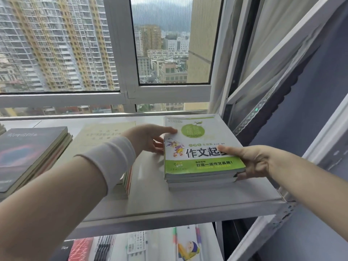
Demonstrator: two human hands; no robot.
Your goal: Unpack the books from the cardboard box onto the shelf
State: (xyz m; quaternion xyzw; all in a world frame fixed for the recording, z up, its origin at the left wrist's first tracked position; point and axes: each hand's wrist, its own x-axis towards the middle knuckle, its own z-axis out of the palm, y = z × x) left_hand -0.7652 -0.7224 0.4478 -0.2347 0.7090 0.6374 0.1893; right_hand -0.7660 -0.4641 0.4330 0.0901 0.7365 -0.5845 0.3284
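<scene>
A stack of books (201,159) with a green-and-white cover on top is seen at the right end of the shelf (178,202), about four o'clock from the frame's middle. It is held from both sides. At its nine o'clock edge it is gripped by the left hand (148,140), thumb laid over the cover. At its three o'clock edge it is clamped by the right hand (250,162), thumb on top and fingers tucked beneath. The hands are thus kept well apart. The step in hand is judged to be the setting down of this stack. Whether its right side is fully seated cannot be told, as the fingers seem to be under it. Next, the fingers would need to be slid out and the stack squared. A beige book (105,134) and a dark-covered pile (28,155) lie towards nine o'clock. The cardboard box is not in view.
</scene>
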